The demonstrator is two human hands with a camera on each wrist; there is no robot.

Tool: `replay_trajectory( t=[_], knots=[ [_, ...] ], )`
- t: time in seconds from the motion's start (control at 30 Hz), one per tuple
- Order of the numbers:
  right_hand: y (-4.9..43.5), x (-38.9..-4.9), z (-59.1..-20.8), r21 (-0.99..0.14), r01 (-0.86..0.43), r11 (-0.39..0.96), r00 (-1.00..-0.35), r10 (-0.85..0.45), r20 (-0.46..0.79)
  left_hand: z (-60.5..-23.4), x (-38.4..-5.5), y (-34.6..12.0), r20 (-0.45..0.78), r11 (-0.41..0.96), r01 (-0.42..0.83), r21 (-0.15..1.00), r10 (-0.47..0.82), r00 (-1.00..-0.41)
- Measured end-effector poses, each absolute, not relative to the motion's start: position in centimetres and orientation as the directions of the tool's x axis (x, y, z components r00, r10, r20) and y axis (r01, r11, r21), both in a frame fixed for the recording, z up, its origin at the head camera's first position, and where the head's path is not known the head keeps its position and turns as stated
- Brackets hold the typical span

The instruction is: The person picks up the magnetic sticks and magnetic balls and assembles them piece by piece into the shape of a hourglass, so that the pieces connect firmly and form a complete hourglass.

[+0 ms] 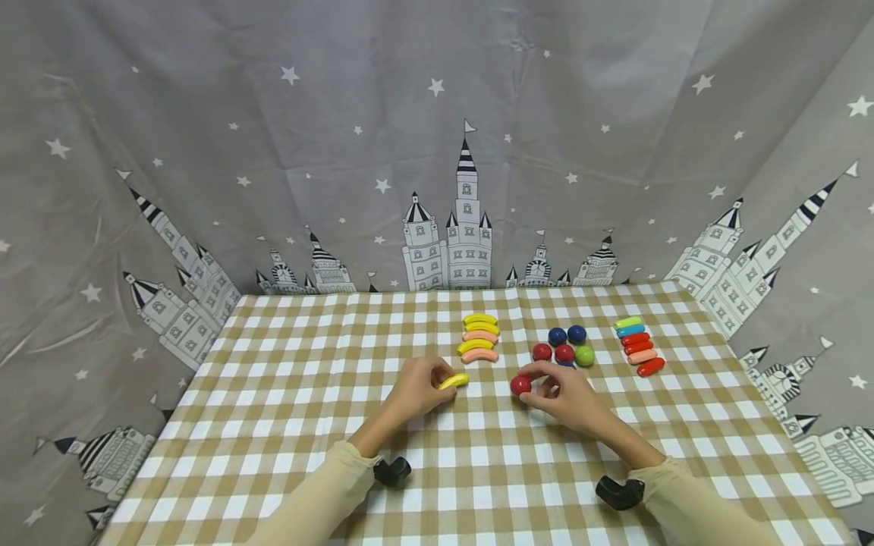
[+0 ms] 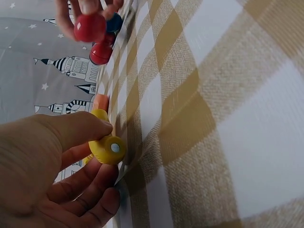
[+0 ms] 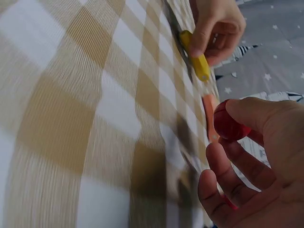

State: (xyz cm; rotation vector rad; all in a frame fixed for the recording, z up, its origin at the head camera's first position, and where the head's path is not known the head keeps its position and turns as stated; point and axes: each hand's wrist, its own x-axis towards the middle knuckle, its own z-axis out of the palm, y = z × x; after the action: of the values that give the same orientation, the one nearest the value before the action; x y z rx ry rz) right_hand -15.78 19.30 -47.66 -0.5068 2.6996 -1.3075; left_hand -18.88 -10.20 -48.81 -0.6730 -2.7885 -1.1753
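Note:
My left hand (image 1: 419, 388) pinches a small yellow toy banana (image 1: 454, 381) between thumb and fingers, low over the checked cloth. In the left wrist view the toy banana (image 2: 107, 148) shows a round end with a pale dot. My right hand (image 1: 572, 398) holds a glossy red ball (image 1: 520, 385) by thumb and fingertips; the right wrist view shows the red ball (image 3: 229, 122) from the side. Ahead of my left hand lies a column of curved pieces, yellow ones (image 1: 480, 319) and pink ones (image 1: 479, 355). Just beyond my right hand, balls sit grouped: red (image 1: 542, 352), blue (image 1: 557, 336) and green (image 1: 584, 356).
On the right, a slanted column of short rounded sticks holds a green stick (image 1: 627, 321), a blue stick (image 1: 630, 331), a pink stick (image 1: 642, 356) and red sticks (image 1: 651, 367). A brown-and-white checked tablecloth (image 1: 287, 425) covers the table. Behind it hangs a grey castle-print curtain (image 1: 355, 189).

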Motion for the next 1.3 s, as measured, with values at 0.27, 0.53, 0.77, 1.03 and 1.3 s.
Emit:
replay_trajectory(
  t=[0.27, 0.53, 0.77, 1.03, 1.3],
  knots=[
    [16.4, -17.0, -48.6, -0.788, -0.280, 0.548, -0.930, -0.358, 0.081, -48.9, -18.9, -10.5, 0.188, 0.625, 0.377, 0.684, 0.348, -0.918],
    [14.8, -17.7, -49.3, -0.784, -0.317, 0.533, -0.919, -0.378, 0.114, -49.0, -18.8, -10.6, 0.186, 0.614, 0.369, 0.698, 0.342, -0.921],
    [14.0, -17.7, -49.4, -0.789, -0.297, 0.538, -0.923, -0.372, 0.093, -49.0, -18.7, -10.7, 0.192, 0.608, 0.378, 0.699, 0.349, -0.917],
    [13.2, -18.2, -49.3, -0.763, -0.264, 0.590, -0.941, -0.330, 0.071, -48.7, -18.7, -10.2, 0.187, 0.630, 0.382, 0.676, 0.355, -0.916],
    [12.6, -18.1, -49.5, -0.782, -0.247, 0.573, -0.942, -0.329, 0.057, -48.4, -18.6, -9.9, 0.141, 0.653, 0.364, 0.664, 0.368, -0.919]
  ],
)
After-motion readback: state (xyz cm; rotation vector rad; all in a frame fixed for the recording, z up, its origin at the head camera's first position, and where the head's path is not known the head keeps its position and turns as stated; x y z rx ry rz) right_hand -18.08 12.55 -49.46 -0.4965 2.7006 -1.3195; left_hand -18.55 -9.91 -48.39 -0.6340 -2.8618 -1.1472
